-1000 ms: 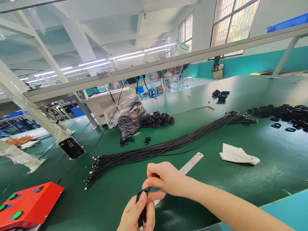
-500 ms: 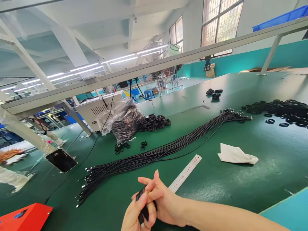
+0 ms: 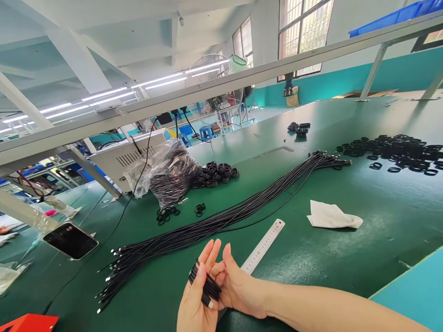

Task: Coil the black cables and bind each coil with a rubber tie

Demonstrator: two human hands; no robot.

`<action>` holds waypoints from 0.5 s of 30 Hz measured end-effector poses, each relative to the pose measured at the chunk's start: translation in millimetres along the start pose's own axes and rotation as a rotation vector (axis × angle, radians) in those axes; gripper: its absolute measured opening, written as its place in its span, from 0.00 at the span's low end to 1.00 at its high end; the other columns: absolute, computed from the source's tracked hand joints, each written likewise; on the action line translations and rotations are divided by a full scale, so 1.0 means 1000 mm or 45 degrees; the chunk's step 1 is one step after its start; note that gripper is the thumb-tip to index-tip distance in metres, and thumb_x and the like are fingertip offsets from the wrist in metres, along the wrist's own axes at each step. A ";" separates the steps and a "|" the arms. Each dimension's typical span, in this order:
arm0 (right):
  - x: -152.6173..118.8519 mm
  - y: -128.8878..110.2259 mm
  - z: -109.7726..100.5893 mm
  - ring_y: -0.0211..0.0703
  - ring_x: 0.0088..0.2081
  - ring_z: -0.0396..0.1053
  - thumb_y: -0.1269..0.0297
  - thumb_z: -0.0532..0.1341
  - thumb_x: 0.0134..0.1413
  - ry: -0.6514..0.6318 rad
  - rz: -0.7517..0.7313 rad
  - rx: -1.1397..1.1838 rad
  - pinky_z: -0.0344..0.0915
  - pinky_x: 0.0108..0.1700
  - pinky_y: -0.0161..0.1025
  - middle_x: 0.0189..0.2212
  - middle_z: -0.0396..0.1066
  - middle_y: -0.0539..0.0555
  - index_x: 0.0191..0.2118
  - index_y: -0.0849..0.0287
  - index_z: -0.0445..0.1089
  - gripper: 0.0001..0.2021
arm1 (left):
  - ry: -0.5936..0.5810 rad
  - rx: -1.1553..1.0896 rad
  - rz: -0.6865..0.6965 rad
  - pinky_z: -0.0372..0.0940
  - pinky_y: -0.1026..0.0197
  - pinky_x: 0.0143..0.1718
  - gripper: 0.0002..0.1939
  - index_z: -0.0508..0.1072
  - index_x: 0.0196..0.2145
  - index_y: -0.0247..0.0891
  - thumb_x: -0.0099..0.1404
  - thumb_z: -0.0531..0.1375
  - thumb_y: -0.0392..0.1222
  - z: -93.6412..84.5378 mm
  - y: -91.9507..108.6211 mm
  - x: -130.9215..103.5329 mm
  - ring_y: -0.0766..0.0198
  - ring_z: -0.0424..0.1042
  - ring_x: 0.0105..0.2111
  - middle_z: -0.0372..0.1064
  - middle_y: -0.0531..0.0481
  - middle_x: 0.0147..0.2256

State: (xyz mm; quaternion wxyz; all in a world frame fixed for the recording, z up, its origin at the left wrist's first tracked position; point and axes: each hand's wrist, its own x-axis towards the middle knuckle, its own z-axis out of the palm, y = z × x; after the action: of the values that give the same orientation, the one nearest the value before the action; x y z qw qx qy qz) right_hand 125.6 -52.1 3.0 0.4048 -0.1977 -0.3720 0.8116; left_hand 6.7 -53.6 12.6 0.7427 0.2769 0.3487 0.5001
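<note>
A black cable [image 3: 209, 288] is wound into a small coil near the bottom centre, with one metal-tipped plug sticking out at its lower end. My left hand [image 3: 194, 306] holds the coil, thumb pressed across the front and fingers behind. From the right, my right hand [image 3: 240, 288] meets the coil with its fingers curled against it and its thumb raised; part of those fingers is hidden behind the left hand. Beyond both hands a long bundle of straight black cables [image 3: 238, 210] lies across the green table [image 3: 166, 295]. A steel ruler [image 3: 265, 246] rests just past the right wrist.
A white cloth [image 3: 334, 216] lies right of the ruler. Black rings [image 3: 398, 150] are spread at far right; others [image 3: 214, 174] are piled beside a plastic bag [image 3: 173, 173]. A phone [image 3: 71, 240] leans at left above a red device [image 3: 29, 323]. A metal rail [image 3: 207, 92] spans overhead.
The fingers have opened somewhat around the coil, which now shows more of its loops and its plug. The camera view has turned slightly, so the table things appear shifted left.
</note>
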 end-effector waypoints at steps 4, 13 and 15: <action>-0.003 -0.006 0.000 0.48 0.52 0.65 0.25 0.38 0.48 -0.111 -0.050 -0.064 0.55 0.57 0.53 0.48 0.68 0.60 0.53 0.57 0.67 0.45 | -0.062 -0.025 -0.036 0.59 0.62 0.60 0.19 0.69 0.57 0.48 0.70 0.53 0.44 -0.004 0.002 0.001 0.57 0.59 0.62 0.63 0.50 0.61; 0.008 0.013 -0.017 0.43 0.39 0.67 0.44 0.63 0.50 -0.133 -0.201 -0.403 0.63 0.50 0.44 0.31 0.67 0.51 0.35 0.63 0.72 0.22 | -0.171 0.271 -0.186 0.62 0.57 0.57 0.17 0.75 0.50 0.40 0.63 0.62 0.42 0.014 0.022 0.000 0.51 0.66 0.57 0.70 0.40 0.55; 0.011 0.015 -0.021 0.43 0.39 0.67 0.45 0.61 0.52 -0.120 -0.244 -0.588 0.64 0.49 0.43 0.30 0.67 0.51 0.33 0.61 0.71 0.20 | -0.227 0.311 -0.245 0.68 0.59 0.48 0.15 0.78 0.46 0.38 0.61 0.64 0.42 0.009 0.027 0.004 0.54 0.76 0.47 0.77 0.38 0.48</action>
State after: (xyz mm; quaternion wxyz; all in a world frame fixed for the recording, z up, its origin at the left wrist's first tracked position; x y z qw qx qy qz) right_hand 124.7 -39.8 -22.0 0.4064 -0.2107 -0.5830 0.6713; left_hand 0.0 -40.6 37.3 0.7760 0.3737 0.3644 0.3541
